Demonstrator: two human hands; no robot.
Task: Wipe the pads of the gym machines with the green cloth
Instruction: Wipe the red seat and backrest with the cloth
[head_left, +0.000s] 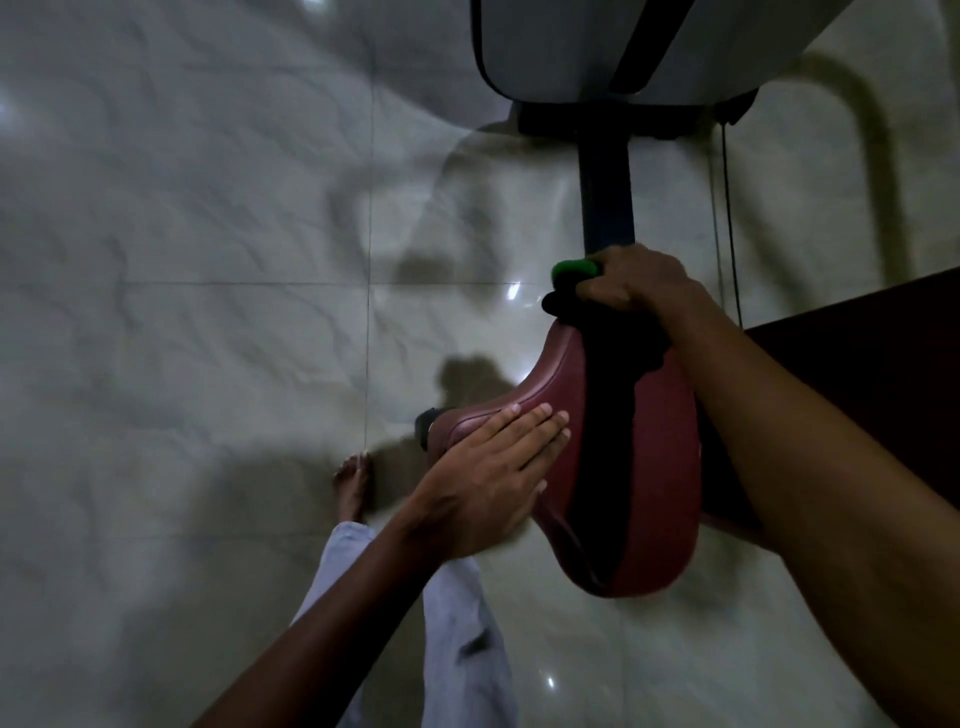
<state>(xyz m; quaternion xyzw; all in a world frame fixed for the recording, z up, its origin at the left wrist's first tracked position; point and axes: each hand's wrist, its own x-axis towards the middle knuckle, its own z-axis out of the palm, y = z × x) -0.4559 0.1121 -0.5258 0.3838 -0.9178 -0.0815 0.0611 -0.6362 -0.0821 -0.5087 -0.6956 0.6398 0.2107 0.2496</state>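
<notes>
Head view, dim. Green cloth (574, 268) mostly hidden in closed right hand (631, 283), only a bright fold showing at the narrow far end of the seat pad (660, 467). Maroon and black pad, long axis near to far, nose away. Left hand (488, 475) open, flat on pad's left edge. Bare foot (353, 486) on tiled floor (182, 312).

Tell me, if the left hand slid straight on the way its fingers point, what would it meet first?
Probably the dark middle strip of the red seat. The left hand lies flat on the seat's left side, fingers pointing right towards it; the dim light makes this uncertain.
</notes>
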